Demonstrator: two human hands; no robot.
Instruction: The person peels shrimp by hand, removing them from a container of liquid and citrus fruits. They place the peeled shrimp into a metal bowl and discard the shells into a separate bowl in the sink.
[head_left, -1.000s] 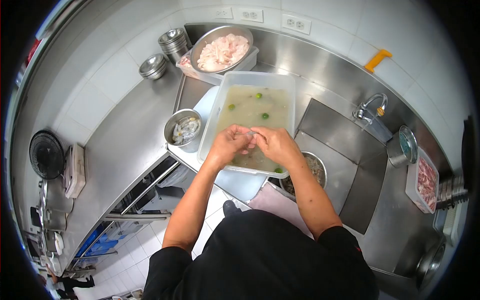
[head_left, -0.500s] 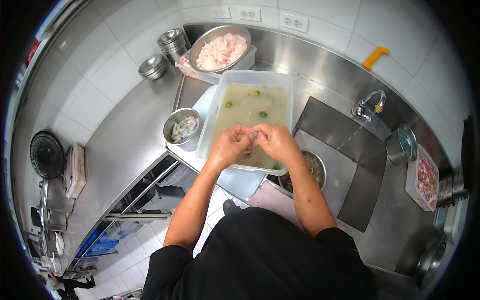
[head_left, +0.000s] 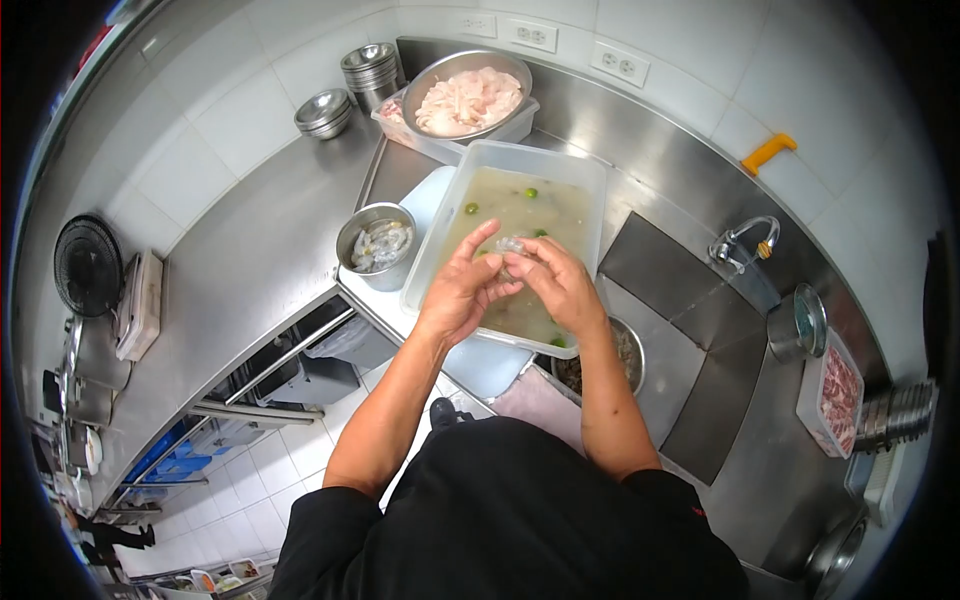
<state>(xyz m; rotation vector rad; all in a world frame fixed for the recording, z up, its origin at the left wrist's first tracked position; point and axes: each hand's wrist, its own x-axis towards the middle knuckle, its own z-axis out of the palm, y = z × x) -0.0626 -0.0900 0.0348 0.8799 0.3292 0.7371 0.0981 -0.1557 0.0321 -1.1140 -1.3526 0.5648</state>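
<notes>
Left hand (head_left: 458, 295): your index raised, grip unclear
Right hand (head_left: 566, 292): grip pinched on glassy shrimp (head_left: 510, 245)
Tub (head_left: 540, 161): rectangular plastic

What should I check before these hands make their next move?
1. Pale piece above the tub: ok.
2. Firm grip by the left hand or right hand: cannot tell, the fingers crowd together.
3. Metal pot upright beside the tub: ok.
4. Tap turned off: not ok, water is running.
5. Bowl fully visible: not ok, the right forearm covers part.
</notes>
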